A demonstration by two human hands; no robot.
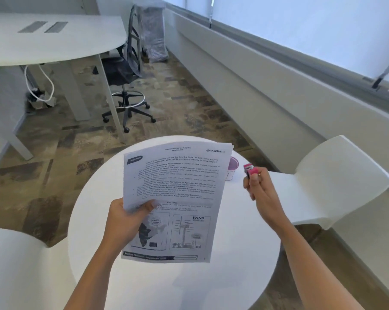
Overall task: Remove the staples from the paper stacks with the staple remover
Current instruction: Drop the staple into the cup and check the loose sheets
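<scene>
A big grey desk [55,41] stood far off at 10 o'clock, with a white cord hanging under it. The round white counter [245,253] sat right in front of the person. One white chair [336,175] stood at 3 o'clock, touching the counter's edge, and another white chair [17,265] sat at 8 o'clock. A black office chair [124,70] on wheels stood at 12 o'clock, beside the desk. Behind it leaned a tall thing wrapped in plastic [153,32].

The paper stack [178,186] was held up over the middle of the counter, its printed side facing the person. It hid a lot of the counter and covered the left side of a small white tub [232,168] with a purple top at 1 o'clock. What was inside the tub could not be seen.

The left hand [124,220] gripped the stack at its left edge, thumb on the front and fingers behind. The right hand [260,189] was up at 2 o'clock, fingers curled around the pink staple remover [249,170]. The remover stuck out above the fingers, near the tub and apart from the paper.
</scene>
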